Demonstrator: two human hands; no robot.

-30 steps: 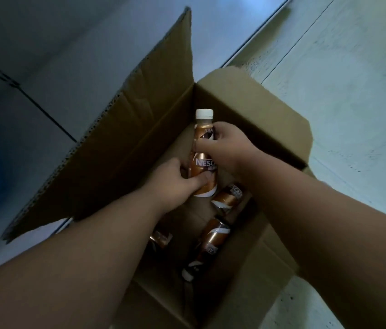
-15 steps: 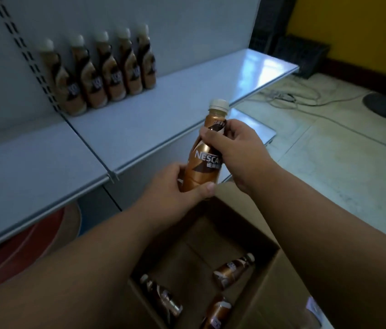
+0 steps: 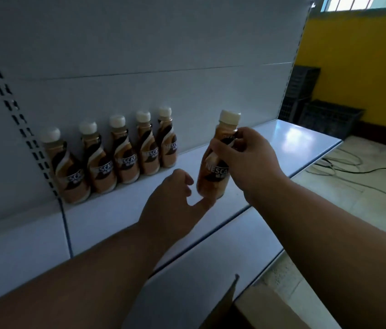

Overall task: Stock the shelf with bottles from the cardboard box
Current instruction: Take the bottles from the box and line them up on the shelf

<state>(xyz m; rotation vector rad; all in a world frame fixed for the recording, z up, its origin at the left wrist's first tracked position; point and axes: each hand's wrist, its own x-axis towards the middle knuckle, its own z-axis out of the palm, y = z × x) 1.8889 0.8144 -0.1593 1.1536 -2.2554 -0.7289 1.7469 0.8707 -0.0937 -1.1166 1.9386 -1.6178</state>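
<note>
At the bottom right of the frame a flap of the cardboard box (image 3: 230, 302) juts up, its inside hidden here. Above it, near mid-frame, the right hand (image 3: 248, 160) has its grip closed round the neck and shoulder of a coffee bottle (image 3: 213, 172), upright and low over the white shelf (image 3: 116, 217); whether its base touches cannot be told. The left hand (image 3: 173, 205) holds nothing: fingers loosely spread, thumb reaching to the bottle's foot.

The likely trouble is a tip. The hold sits high on a tall, narrow bottle, so a release before the base is flat could topple it toward the shelf's front edge. Pushed back carelessly, it could also knock the row of five bottles (image 3: 116, 153) standing close together against the back panel at centre left.

The shelf looks smooth and glossy, so sliding should be easy. Farther off, upper right, stand dark crates (image 3: 329, 117) before a yellow wall (image 3: 362, 62), with cables (image 3: 343, 162) on the pale floor.
</note>
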